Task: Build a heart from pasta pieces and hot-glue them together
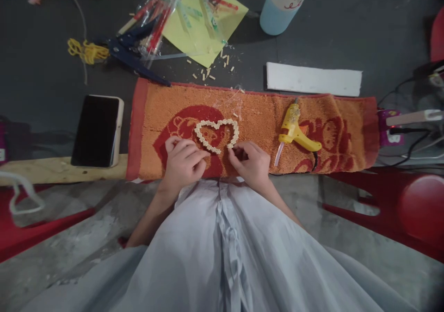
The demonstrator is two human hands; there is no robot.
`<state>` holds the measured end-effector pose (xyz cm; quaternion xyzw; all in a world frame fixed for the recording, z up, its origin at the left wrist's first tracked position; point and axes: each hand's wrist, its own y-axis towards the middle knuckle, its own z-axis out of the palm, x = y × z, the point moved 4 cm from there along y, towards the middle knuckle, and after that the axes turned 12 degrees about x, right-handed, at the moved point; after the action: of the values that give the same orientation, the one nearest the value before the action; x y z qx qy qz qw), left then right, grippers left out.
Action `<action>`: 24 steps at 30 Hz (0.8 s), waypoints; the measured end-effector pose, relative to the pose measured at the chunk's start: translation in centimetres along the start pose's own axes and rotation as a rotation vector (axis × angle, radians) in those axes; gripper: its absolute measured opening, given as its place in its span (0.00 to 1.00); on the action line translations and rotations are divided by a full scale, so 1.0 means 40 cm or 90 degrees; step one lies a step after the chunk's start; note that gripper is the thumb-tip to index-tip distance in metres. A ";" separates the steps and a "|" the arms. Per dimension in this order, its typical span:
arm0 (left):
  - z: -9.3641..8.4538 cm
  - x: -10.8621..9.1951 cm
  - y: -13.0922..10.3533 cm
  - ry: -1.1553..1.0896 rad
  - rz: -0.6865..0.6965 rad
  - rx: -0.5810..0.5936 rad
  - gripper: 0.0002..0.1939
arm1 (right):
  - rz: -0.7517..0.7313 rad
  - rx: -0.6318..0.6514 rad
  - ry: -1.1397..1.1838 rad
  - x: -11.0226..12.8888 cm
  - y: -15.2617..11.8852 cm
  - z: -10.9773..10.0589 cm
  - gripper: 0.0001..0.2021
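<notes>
On the orange and red towel [256, 117] lies a heart-shaped outline [200, 138] built from small cream-coloured pieces, with a gap at its lower tip. My left hand [185, 161] rests at its lower left, fingers loosely stretched, the index fingertip close to the outline's left end. At the lower right end, the thumb and index finger of my right hand [251, 161] pinch the outline. A yellow glue gun [293, 129] with a clear glue stick lies on the towel to the right of my right hand.
A phone [97, 131] lies left of the towel. Beyond it are blue-handled pliers [128, 53], yellow cord [88, 51], plastic packets [159, 25], yellow paper [229, 20] and scattered cream bits [208, 73]. A white strip [314, 79] and a blue-and-white bottle [280, 11] stand farther right.
</notes>
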<state>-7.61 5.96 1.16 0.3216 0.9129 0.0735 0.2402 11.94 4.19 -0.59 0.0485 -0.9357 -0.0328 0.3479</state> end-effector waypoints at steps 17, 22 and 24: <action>0.001 0.002 0.000 -0.028 -0.028 0.016 0.11 | 0.049 0.036 0.005 -0.002 0.004 -0.004 0.08; 0.001 0.000 0.000 -0.020 -0.010 0.009 0.10 | 0.049 0.030 0.006 -0.001 0.004 -0.003 0.08; 0.001 0.000 0.000 -0.012 -0.002 0.006 0.09 | 0.047 0.026 0.006 -0.001 0.004 -0.003 0.08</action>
<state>-7.60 5.95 1.11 0.3222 0.9113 0.0660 0.2476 12.04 4.36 -0.50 0.0212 -0.9356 -0.0009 0.3524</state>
